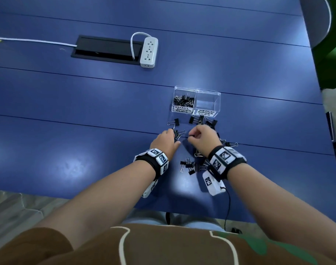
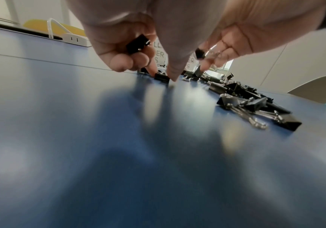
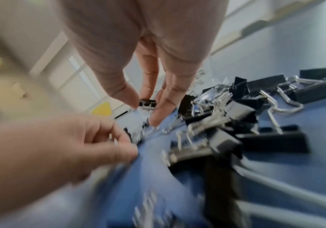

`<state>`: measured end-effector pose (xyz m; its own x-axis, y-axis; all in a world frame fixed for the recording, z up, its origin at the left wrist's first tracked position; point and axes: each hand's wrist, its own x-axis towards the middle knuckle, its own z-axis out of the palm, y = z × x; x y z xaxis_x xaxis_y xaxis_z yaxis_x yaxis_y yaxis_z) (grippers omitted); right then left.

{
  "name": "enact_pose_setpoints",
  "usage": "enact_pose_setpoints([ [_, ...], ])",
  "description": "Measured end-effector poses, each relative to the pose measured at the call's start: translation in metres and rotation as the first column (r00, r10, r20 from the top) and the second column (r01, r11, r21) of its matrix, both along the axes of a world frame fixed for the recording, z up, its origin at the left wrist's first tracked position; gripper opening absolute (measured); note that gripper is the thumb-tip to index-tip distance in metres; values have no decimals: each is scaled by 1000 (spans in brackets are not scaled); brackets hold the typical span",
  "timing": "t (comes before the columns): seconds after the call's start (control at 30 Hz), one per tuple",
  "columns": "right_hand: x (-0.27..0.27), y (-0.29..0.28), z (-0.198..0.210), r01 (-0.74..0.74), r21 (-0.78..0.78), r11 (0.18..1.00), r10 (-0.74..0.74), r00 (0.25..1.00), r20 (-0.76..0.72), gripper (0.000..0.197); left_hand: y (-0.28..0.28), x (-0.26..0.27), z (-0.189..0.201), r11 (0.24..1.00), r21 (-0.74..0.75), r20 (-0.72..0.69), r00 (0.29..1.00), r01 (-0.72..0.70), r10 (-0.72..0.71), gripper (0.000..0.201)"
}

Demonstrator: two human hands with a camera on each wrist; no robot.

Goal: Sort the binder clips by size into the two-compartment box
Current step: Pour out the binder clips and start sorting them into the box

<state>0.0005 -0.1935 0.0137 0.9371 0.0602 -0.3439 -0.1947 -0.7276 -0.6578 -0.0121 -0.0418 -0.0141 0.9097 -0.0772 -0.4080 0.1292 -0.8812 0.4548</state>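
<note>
The clear two-compartment box point(image 1: 196, 109) stands on the blue table point(image 1: 86, 104). Its left compartment, labelled small, holds several small black clips point(image 1: 183, 100); the right one point(image 1: 208, 101), labelled medium, shows none. Black binder clips lie loose before the box point(image 1: 201, 120) and between my wrists point(image 1: 190, 165). My left hand point(image 1: 174, 134) keeps one black clip point(image 2: 138, 44) in its curled fingers, while its thumb and forefinger close on another clip point(image 2: 161, 77) lying on the table. My right hand point(image 1: 190, 135) pinches a small black clip point(image 3: 147, 102) between thumb and fingers just above the pile point(image 3: 226, 117).
A white power strip point(image 1: 149, 52) lies beside a black cable hatch point(image 1: 106, 49) at the back, with a white cord point(image 1: 33, 41) running left. The table's right edge point(image 1: 320, 104) borders a chair point(image 1: 316, 20). The near edge point(image 1: 86, 199) runs under my forearms.
</note>
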Motion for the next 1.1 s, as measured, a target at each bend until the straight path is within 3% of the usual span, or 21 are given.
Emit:
enact_pose_setpoints([
  [0.1,25,-3,16,203,198,959,-188,978,-90,11,1,2,-2,998,-59,-32,999,12,-13,25],
  [0.17,47,-2,26,255,226,940,-244,967,-78,20,3,1,-4,992,-128,-38,999,3,-8,21],
  [0.37,103,13,33,145,112,983,-154,985,76,26,12,-2,-2,978,-205,1,999,49,-50,12],
  [0.47,109,16,34,88,57,994,-94,990,105,29,17,5,9,973,-231,61,998,19,-5,10],
  [0.63,81,3,38,68,35,997,-72,989,128,22,18,51,44,969,-245,201,979,12,39,9],
  [0.77,29,-13,31,-77,-24,997,78,997,27,21,4,104,59,980,-185,256,966,78,-29,11],
  [0.97,-32,-31,21,-379,-154,912,342,912,-225,18,-14,134,44,979,7,217,955,205,-202,15],
  [1.1,-41,-35,12,-370,-170,913,324,912,-250,22,-15,125,40,967,39,272,928,252,-253,24],
])
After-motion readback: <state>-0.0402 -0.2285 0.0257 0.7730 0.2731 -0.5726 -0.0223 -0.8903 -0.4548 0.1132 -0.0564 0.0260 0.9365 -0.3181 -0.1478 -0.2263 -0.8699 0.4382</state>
